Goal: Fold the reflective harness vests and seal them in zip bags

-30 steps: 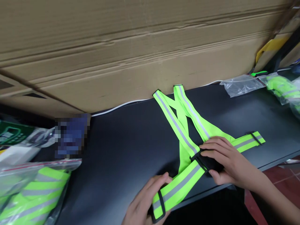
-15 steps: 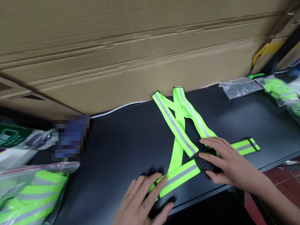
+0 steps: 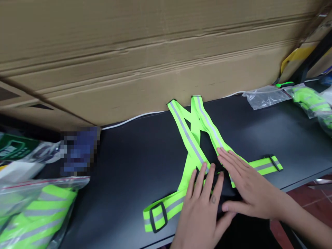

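A neon-yellow reflective strap harness (image 3: 190,138) with grey stripes lies on the black table, its shoulder straps crossed. My left hand (image 3: 203,204) rests over the middle of the waist strap, fingers spread and pointing away from me. Just right of it, my right hand (image 3: 245,183) lies flat on the right shoulder strap, thumb stretched out towards the left hand. The black buckle area between the hands is mostly hidden. A black slider (image 3: 158,217) sits at the looped left end of the waist strap, and another slider (image 3: 276,163) at the right end.
Cardboard (image 3: 155,76) stands along the table's back edge, with a white cable (image 3: 132,119) at its foot. Left is a bagged neon harness (image 3: 38,216). An empty clear bag (image 3: 267,97) and another bagged harness (image 3: 311,100) lie at the back right.
My left hand has moved right, from the strap's left end to its middle, uncovering the left slider. My right hand has flattened onto the straps. The waist strap has shifted slightly left.
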